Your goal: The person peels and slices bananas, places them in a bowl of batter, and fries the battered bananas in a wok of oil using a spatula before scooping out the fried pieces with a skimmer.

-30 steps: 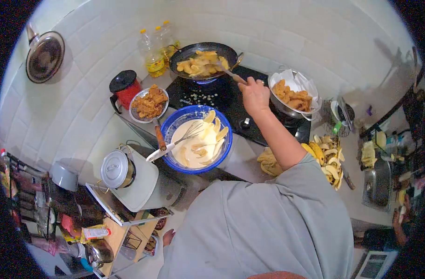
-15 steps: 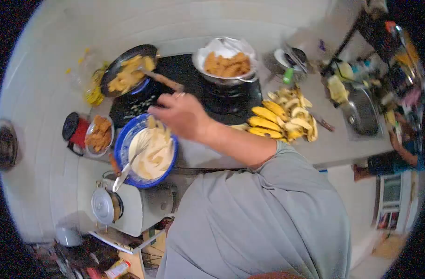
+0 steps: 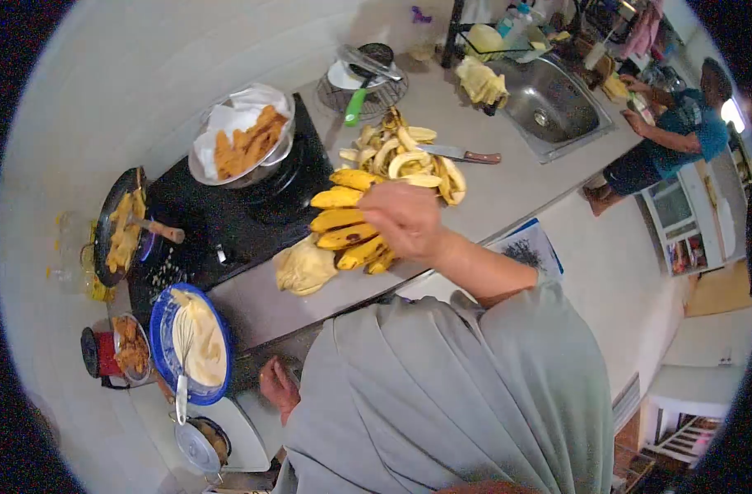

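My right hand point(image 3: 405, 218) is over a bunch of yellow bananas point(image 3: 337, 219), touching or just above it. Its fingers are bent and blurred, and what lies under them is hidden. Banana peels point(image 3: 390, 156) are heaped behind the bunch, and a crumpled pale yellow cloth point(image 3: 305, 267) is beside it. Low at the left, my left hand point(image 3: 278, 387) hangs near the counter edge with its fingers loosely apart, holding nothing visible. Close to it is a blue bowl point(image 3: 225, 329) of pale batter with a whisk point(image 3: 183, 350) in it.
A black pan point(image 3: 108, 222) with yellow pieces and a paper-lined pot point(image 3: 240, 136) of fried pieces are on the stove. A fried-food bowl point(image 3: 131, 350) stands left. Beside the peels lies a knife point(image 3: 462, 154). Beyond the sink point(image 3: 549, 111) is a person point(image 3: 680, 132).
The view has turned right. My right hand has moved from beside the batter bowl to the bananas. My left hand, the pale yellow cloth and the whole sink have come into view.
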### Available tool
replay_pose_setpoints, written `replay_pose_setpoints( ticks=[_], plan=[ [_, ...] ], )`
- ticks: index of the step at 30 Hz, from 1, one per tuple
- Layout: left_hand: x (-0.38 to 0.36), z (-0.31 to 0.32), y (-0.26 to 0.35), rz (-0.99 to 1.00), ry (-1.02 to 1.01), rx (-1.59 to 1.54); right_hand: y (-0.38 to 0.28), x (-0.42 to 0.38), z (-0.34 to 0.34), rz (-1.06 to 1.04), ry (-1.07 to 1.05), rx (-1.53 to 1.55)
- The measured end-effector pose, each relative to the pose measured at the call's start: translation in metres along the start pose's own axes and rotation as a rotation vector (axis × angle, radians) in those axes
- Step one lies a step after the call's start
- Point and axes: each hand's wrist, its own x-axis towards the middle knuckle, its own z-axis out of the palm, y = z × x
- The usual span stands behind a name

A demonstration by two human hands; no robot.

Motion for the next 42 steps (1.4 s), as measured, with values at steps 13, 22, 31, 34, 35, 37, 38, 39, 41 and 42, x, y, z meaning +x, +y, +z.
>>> replay_pose_setpoints(
  ticks=[13, 22, 31, 34, 35, 37, 38, 39, 41, 42],
  plan=[
    [0.149, 0.033, 0.097, -0.561, 0.271, -0.424, 0.065, -0.164, -0.1, 0.382, -0.139, -0.583],
    [0.147, 0.061, 0.095, -0.475, 0.098, 0.058, 0.073, -0.166, -0.101, 0.416, -0.332, -0.558],
    [0.152, 0.058, 0.1, -0.417, 0.12, 0.076, 0.076, -0.164, -0.097, 0.354, -0.312, -0.541],
    [0.152, 0.057, 0.102, -0.425, 0.116, 0.094, 0.076, -0.164, -0.098, 0.355, -0.344, -0.543],
    [0.153, 0.057, 0.102, -0.428, 0.087, 0.112, 0.076, -0.163, -0.098, 0.359, -0.349, -0.54],
    [0.154, 0.056, 0.1, -0.437, 0.066, 0.137, 0.078, -0.166, -0.096, 0.342, -0.324, -0.528],
    [0.153, 0.057, 0.101, -0.427, 0.093, 0.103, 0.079, -0.168, -0.096, 0.332, -0.298, -0.524],
    [0.153, 0.057, 0.101, -0.418, 0.121, 0.068, 0.077, -0.166, -0.096, 0.324, -0.302, -0.516],
    [0.152, 0.059, 0.099, -0.458, 0.098, 0.05, 0.073, -0.16, -0.096, 0.349, -0.327, -0.529],
    [0.151, 0.059, 0.097, -0.489, 0.07, 0.027, 0.073, -0.161, -0.096, 0.339, -0.333, -0.517]
  ],
)
